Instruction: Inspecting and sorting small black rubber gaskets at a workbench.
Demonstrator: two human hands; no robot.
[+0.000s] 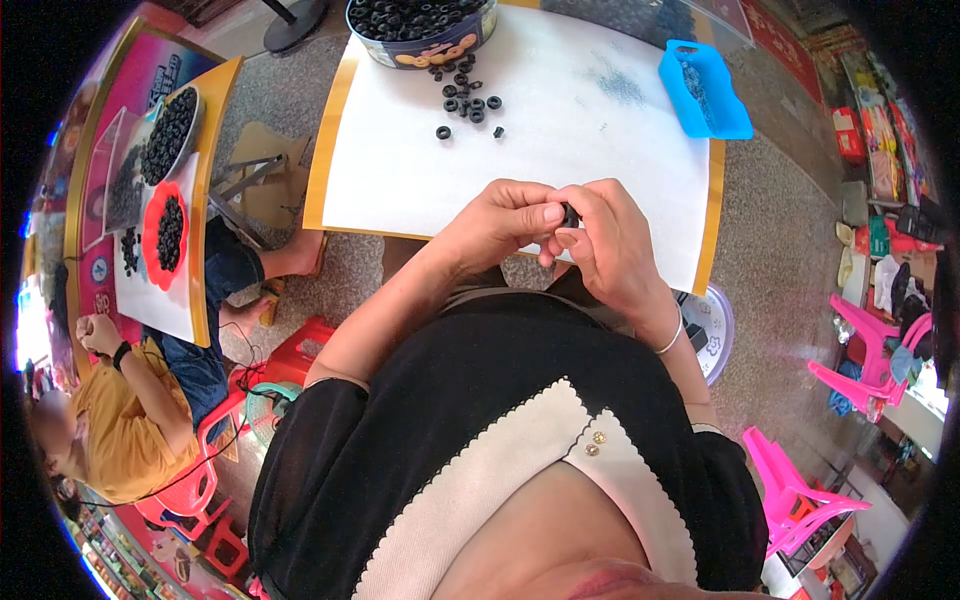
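Both my hands meet over the near edge of a white-topped table [400, 180], pinching one small black ring-like part [570, 214] between them. My left hand [505, 222] grips it with thumb and fingertips from the left. From the right, my right hand [618, 250] closes its thumb and curled fingers on the same part. Fingers cover most of the piece, so its exact shape is hidden. Beyond my left hand lie several loose black rings [477, 104], spilling from a round tin [425, 52] full of them.
A blue plastic tray [735, 118] with tiny greyish pieces sits at the table's far right corner. Small specks [618, 88] are scattered beside it. At left, another person [140, 420] sits by a second table with a red dish [158, 262] of black parts. Pink chairs [785, 490] stand right.
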